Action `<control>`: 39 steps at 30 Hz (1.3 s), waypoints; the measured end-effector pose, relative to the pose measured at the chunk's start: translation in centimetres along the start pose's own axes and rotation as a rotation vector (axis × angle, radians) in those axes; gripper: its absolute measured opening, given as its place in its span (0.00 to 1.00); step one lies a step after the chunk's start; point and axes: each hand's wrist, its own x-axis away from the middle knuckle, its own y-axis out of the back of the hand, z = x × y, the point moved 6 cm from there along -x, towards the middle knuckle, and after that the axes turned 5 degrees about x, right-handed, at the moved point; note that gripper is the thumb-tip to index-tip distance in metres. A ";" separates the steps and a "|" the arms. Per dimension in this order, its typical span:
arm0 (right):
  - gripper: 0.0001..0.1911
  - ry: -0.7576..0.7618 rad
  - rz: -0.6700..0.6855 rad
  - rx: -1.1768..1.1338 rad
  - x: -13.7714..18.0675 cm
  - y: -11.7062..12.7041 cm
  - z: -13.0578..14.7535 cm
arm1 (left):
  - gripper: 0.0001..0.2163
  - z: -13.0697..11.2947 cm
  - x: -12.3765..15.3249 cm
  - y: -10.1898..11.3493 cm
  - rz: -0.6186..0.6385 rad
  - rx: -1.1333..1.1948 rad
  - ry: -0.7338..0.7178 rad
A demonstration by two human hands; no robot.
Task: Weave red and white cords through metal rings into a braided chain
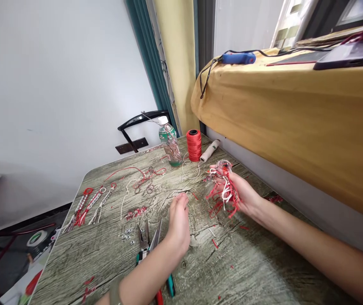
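My right hand [240,190] is closed around a tangled bunch of red and white cord scraps [224,184], with loose ends hanging down over the table. My left hand [179,218] hovers near the table's middle, palm turned inward and fingers stretched out, holding nothing. Beside the left wrist lie pliers [142,241] and scissors [156,235], their handles partly hidden under my forearm. Several small metal rings or nuts [127,234] and a little heap of red snippets [137,212] sit left of that hand. Short cord bits [214,243] are scattered between the hands.
Three braided keychains [97,205] with tassels lie at the left. At the back stand a green-labelled bottle [170,144] holding cords, a red thread spool [194,146] and a lying cord roll [209,151]. A yellow-draped surface [279,110] rises along the right.
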 end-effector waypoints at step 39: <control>0.14 0.286 0.359 0.484 13.6 -4.2 0.2 | 0.04 -7.7 0.8 3.5 0.166 -0.070 -0.130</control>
